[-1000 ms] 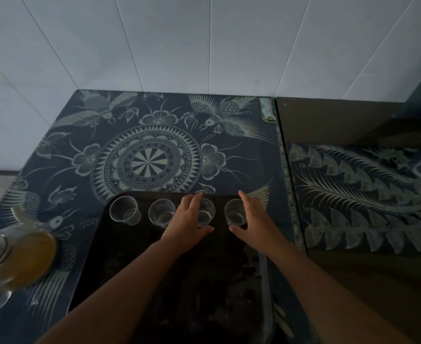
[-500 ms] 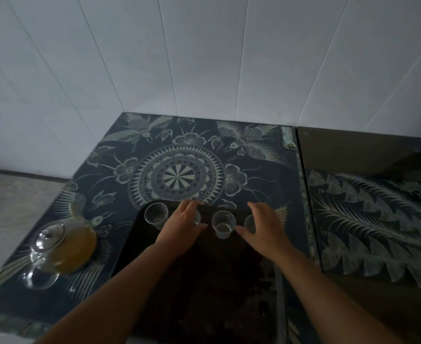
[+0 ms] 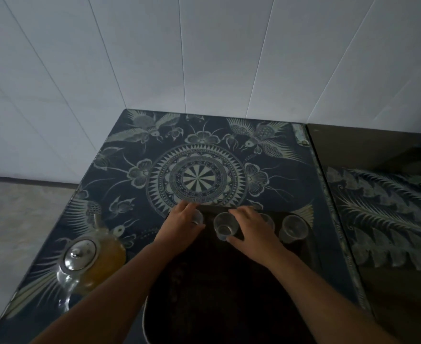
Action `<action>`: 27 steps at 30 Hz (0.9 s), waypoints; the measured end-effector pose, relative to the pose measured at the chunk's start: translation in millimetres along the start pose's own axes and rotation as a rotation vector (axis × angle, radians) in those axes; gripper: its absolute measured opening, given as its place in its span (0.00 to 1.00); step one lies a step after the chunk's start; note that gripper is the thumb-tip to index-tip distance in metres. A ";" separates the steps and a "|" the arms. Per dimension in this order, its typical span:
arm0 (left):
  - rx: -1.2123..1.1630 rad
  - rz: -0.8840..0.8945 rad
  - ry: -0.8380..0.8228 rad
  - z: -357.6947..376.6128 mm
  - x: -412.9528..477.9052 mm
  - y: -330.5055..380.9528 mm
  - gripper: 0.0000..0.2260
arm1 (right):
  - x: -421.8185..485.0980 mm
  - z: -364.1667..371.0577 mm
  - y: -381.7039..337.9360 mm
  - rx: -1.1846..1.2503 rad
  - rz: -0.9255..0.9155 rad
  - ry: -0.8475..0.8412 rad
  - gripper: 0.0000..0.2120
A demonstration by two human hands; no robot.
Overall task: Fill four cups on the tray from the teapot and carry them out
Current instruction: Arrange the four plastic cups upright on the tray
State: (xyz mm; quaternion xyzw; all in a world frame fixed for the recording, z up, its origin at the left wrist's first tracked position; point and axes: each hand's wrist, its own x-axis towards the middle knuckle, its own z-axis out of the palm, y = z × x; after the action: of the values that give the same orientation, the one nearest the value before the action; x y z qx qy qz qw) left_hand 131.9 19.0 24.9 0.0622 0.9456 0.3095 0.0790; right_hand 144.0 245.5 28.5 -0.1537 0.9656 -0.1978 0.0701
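**Both hands set the cups for pouring**

Left hand (image 3: 183, 224) clasps the first cup (image 3: 197, 218); right hand (image 3: 250, 228) covers the third cup (image 3: 267, 219), grip hidden. The second cup (image 3: 225, 227) stands between them and the fourth cup (image 3: 292, 228) beyond the right, along the tray (image 3: 229, 294), probably spaced for pouring. The full teapot (image 3: 87, 259) waits left of the left hand

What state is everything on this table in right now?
Glass teapot: lid on, holding amber tea.
Leftmost clear cup: upright, gripped by left hand.
Second clear cup: upright, free, looks empty.
Third clear cup: upright, gripped by right hand.
Rightmost clear cup: upright, free.
Dark tray: carries all four.
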 end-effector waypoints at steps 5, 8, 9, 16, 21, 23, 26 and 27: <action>-0.020 0.049 -0.088 3.2 8.2 -26.3 0.35 | 7.9 13.4 -18.5 -0.010 0.109 0.007 0.38; -0.009 0.060 -0.105 5.7 12.0 -32.4 0.37 | 14.2 20.3 -22.8 0.014 0.161 -0.008 0.39; -0.005 0.059 -0.111 6.1 13.5 -34.4 0.37 | 16.7 22.1 -24.4 0.022 0.169 -0.009 0.39; -0.014 0.025 -0.120 11.4 14.1 -46.3 0.35 | 26.5 34.0 -27.9 0.027 0.166 -0.028 0.36; -0.020 0.020 -0.116 12.4 12.6 -45.7 0.33 | 29.8 37.5 -22.7 0.030 0.153 -0.003 0.29; -0.035 0.011 -0.102 13.0 12.2 -43.8 0.32 | 28.6 38.8 -20.5 0.035 0.148 -0.009 0.29; -0.040 0.000 -0.095 14.4 10.7 -41.0 0.33 | 21.8 41.3 -18.3 0.037 0.131 -0.023 0.31; -0.042 -0.001 -0.098 15.2 10.2 -40.7 0.33 | 19.0 42.3 -17.8 0.033 0.125 -0.020 0.31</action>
State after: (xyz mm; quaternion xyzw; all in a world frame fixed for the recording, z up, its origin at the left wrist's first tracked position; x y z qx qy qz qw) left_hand 121.9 -3.2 -12.5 0.0752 0.9340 0.3256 0.1267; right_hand 139.1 208.5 -4.3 -0.0938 0.9692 -0.2072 0.0945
